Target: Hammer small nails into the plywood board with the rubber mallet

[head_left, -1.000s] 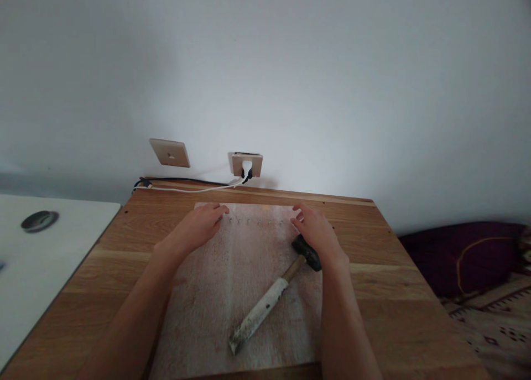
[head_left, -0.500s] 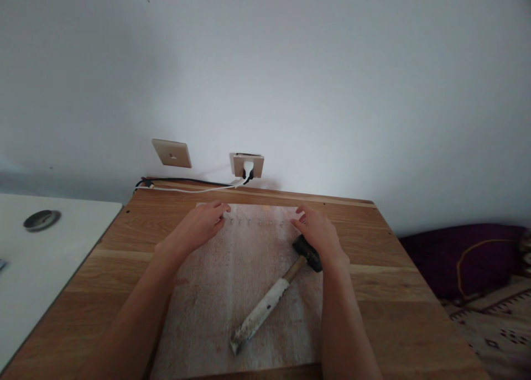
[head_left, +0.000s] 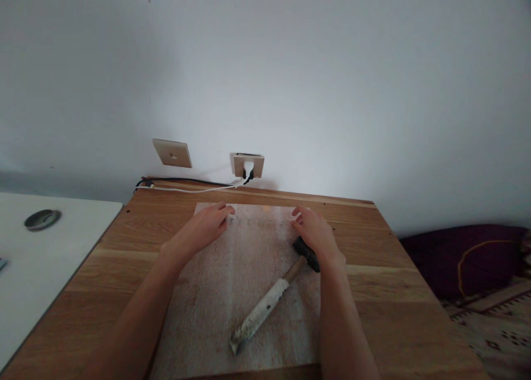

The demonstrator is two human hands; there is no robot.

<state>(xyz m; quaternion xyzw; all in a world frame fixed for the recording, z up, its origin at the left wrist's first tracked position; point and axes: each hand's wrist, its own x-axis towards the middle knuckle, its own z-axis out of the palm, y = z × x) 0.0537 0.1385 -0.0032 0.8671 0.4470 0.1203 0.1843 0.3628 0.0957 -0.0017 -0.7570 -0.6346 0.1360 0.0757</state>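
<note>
A pale, worn wooden board (head_left: pixel 249 264) lies on the wooden table. Near its far edge stands a row of several small nails (head_left: pixel 260 222). My left hand (head_left: pixel 209 225) is at the left end of that row, its fingers bent and apart. Beyond the right end, my right hand (head_left: pixel 313 230) curves inward, with a gap between thumb and forefinger. I make out nothing held in either hand. A hammer (head_left: pixel 265 302) rests diagonally on the board, its dark head beside my right wrist and its white-wrapped handle toward the near left.
Behind the table (head_left: pixel 394 286) is a wall with a socket (head_left: pixel 257 166), a plugged-in white cable (head_left: pixel 186 191) and a second wall plate (head_left: pixel 172 153). A white surface (head_left: pixel 62 269) with a dark round object (head_left: pixel 42 219) is at left. Purple cloth (head_left: pixel 440 258) lies at right.
My left hand has shifted slightly right along the nail row, and my right hand slightly left. The hammer and board stay in place.
</note>
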